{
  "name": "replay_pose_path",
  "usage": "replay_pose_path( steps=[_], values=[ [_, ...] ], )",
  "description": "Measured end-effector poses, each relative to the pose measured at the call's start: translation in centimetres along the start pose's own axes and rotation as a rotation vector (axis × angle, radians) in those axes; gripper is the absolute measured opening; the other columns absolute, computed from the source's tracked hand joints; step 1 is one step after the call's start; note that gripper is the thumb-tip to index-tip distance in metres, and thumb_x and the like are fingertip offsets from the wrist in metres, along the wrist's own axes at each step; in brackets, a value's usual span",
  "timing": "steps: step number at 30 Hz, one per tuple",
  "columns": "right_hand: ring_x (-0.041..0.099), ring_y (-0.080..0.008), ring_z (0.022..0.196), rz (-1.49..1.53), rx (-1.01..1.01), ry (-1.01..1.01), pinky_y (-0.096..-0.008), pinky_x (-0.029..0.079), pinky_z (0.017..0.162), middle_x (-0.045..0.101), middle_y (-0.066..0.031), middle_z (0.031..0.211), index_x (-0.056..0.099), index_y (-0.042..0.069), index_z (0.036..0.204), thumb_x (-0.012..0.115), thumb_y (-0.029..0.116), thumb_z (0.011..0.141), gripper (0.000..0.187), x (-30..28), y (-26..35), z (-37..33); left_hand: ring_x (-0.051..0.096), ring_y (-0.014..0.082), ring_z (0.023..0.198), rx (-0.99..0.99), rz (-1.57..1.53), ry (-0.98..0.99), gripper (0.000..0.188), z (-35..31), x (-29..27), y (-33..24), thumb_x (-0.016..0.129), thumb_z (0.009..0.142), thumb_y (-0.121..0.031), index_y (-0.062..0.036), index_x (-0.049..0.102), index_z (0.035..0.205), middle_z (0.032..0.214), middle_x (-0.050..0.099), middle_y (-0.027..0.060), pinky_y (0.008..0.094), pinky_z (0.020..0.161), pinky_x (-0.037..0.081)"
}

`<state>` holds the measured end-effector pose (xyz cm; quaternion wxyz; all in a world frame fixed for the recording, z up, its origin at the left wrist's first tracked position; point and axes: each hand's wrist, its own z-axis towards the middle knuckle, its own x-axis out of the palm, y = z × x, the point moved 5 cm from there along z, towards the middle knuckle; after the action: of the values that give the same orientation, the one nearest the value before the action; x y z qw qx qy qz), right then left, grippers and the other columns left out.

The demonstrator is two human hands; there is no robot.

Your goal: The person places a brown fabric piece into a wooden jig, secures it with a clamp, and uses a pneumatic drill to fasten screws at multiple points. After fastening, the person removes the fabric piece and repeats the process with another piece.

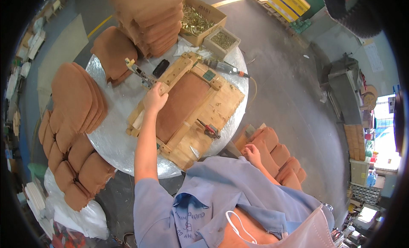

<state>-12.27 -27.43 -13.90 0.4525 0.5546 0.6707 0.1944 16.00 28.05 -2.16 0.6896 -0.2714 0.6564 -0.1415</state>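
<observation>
On the round table lies a wooden jig (230, 104), a board with raised bars around a flat brown panel (181, 101). My left hand (155, 98) is closed around the jig's left bar, close to a metal toggle clamp (140, 72). A red-handled clamp (208, 128) sits on the near right part of the board. Off the table's near right edge, my right hand (252, 155) has its fingers curled beside a pile of brown padded pieces (279, 156). Whatever it may hold is hidden.
A power tool (223, 67) with a cord lies at the jig's far edge. Behind it stand a carton of brass-coloured fasteners (198, 20) and a smaller box (221, 41). Brown pads (147, 18) are stacked at the back, with more pads (74, 96) at the left.
</observation>
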Motion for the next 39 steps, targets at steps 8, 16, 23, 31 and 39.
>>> replay_pose_path(
  steps=[8,16,23,31,39],
  values=[
    [0.07,-0.0146,0.084,-0.016,0.016,0.035,-0.0321,0.058,0.073,0.075,-0.006,0.102,0.071,0.004,0.124,0.068,0.019,0.106,0.023,1.0,0.6,2.1,0.065,0.0395,0.128,-0.055,0.153,-0.037,0.071,-2.8,-1.7,0.1,0.083,0.09,-0.043,-0.0099,0.057,0.146,0.142,0.067,0.0161,0.0509,0.103,0.056],
    [0.067,-0.0127,0.092,0.038,-0.134,0.114,-0.0295,0.057,0.08,0.073,-0.0051,0.107,0.069,0.001,0.125,0.065,0.014,0.108,0.022,2.5,9.4,5.4,0.061,0.0354,0.126,-0.124,0.219,-0.52,0.058,-13.2,-5.1,2.5,0.086,0.089,-0.048,-0.013,0.068,0.131,0.128,0.068,0.0129,0.0523,0.107,0.045],
    [0.069,-0.0149,0.1,0.008,-0.392,0.355,-0.0306,0.056,0.086,0.072,-0.0059,0.113,0.069,0.002,0.13,0.064,0.02,0.11,0.028,12.7,28.7,9.2,0.047,0.0458,0.145,-0.671,-0.062,-0.923,0.075,-26.3,1.1,8.3,0.079,0.098,-0.044,0.0039,0.05,0.149,0.153,0.049,0.0299,0.0613,0.12,0.036],
    [0.065,-0.0142,0.12,-0.094,-1.038,0.652,-0.0305,0.053,0.096,0.071,-0.0066,0.131,0.063,0.002,0.143,0.065,0.037,0.111,0.048,31.7,58.3,2.4,0.054,0.0482,0.138,-0.865,-0.427,-0.598,0.079,-24.6,5.2,8.9,0.071,0.102,-0.046,0.0042,0.045,0.157,0.147,0.056,0.0304,0.0555,0.115,0.045],
    [0.076,-0.0278,0.101,-0.283,-1.361,0.716,-0.0373,0.059,0.09,0.074,-0.0174,0.129,0.071,0.004,0.136,0.072,0.035,0.107,0.043,49.9,65.0,9.9,0.058,0.0477,0.134,-0.883,-0.337,-0.668,0.074,-24.6,4.7,8.2,0.068,0.102,-0.046,0.0029,0.05,0.154,0.145,0.061,0.0281,0.056,0.111,0.048]
  ],
)
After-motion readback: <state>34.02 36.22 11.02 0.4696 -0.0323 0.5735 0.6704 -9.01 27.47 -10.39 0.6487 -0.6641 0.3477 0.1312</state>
